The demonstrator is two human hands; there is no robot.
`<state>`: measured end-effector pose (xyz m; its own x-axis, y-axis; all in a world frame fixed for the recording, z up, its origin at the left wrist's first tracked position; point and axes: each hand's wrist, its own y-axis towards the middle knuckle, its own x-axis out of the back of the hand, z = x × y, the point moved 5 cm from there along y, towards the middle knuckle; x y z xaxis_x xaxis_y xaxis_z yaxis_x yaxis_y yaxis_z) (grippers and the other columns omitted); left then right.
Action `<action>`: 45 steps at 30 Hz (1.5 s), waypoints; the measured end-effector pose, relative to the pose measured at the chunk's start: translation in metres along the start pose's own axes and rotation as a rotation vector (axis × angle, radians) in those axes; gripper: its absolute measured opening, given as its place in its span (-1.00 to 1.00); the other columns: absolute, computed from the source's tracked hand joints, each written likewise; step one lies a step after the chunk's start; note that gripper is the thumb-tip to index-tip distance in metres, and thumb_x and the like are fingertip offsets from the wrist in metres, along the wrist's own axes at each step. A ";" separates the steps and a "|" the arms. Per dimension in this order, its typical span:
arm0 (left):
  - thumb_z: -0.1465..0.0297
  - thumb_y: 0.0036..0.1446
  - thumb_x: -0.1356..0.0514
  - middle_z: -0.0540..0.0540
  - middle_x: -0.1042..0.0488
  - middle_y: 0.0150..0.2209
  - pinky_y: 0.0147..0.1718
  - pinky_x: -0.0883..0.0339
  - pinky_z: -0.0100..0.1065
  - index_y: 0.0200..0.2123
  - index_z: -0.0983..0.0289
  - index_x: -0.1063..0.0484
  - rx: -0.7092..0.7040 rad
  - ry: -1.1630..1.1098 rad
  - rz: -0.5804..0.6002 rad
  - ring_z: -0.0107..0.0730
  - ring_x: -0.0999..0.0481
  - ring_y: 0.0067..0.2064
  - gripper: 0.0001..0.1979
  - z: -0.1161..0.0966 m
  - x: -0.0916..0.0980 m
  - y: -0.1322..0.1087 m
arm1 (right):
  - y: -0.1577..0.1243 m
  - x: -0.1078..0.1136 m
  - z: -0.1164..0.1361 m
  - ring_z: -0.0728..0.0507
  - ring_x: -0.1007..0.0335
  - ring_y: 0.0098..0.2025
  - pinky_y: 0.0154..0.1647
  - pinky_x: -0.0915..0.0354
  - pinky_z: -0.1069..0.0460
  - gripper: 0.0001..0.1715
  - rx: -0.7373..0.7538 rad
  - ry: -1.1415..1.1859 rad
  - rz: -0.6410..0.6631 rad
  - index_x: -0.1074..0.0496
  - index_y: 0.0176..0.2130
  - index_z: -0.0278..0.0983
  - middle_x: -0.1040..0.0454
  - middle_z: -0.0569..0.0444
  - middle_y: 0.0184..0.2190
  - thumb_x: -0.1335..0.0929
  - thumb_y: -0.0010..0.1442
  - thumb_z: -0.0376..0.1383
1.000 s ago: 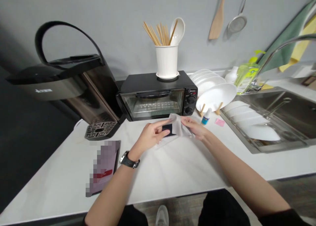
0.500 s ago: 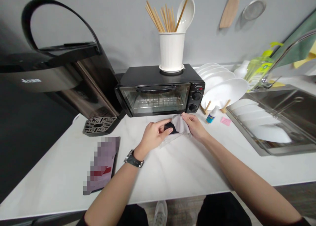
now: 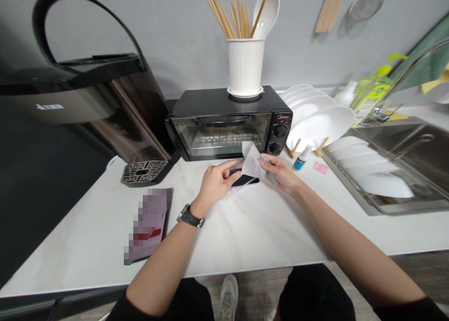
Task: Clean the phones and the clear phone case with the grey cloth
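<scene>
My left hand (image 3: 221,180), with a watch on its wrist, grips the left end of a dark-screened phone (image 3: 248,179) just above the counter. A clear edge shows along the phone's near side; whether it is a case I cannot tell. My right hand (image 3: 278,171) pinches a thin whitish cloth (image 3: 251,159), which hangs over the far part of the phone and hides some of it. Right of that hand, a small spray bottle (image 3: 302,159) with a blue label stands beside a pink slip of paper (image 3: 321,167).
Behind my hands is a black toaster oven (image 3: 224,138) carrying a white cup (image 3: 246,66) of chopsticks. At left stand a drink dispenser (image 3: 140,124) and a flat purplish tablet-like thing (image 3: 152,222). Racked plates (image 3: 324,127) and a sink (image 3: 379,211) are on the right.
The cloth has been lifted and bunched up in my right hand, so more of the phone's dark face shows. My left hand keeps its grip. The view has shifted slightly.
</scene>
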<state>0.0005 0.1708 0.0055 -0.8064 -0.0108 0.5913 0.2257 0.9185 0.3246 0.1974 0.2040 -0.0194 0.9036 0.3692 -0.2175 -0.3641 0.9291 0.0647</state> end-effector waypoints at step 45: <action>0.32 0.29 -0.27 -0.16 -0.24 -0.59 -0.47 -0.05 -0.44 0.18 0.21 -0.54 -0.103 0.099 0.075 -0.52 -0.19 -0.54 -0.59 -0.012 -0.007 -0.004 | -0.008 -0.008 0.003 -0.07 -0.14 -0.49 -0.45 -0.11 0.01 -0.30 0.339 -0.574 -0.157 -0.29 -0.49 -0.22 -0.23 0.15 -0.57 -0.23 0.35 0.26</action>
<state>0.0117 0.1626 0.0085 -0.7283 0.0130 0.6851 0.3423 0.8731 0.3472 0.1938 0.1940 -0.0149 0.9506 0.0955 0.2954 -0.2129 0.8930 0.3966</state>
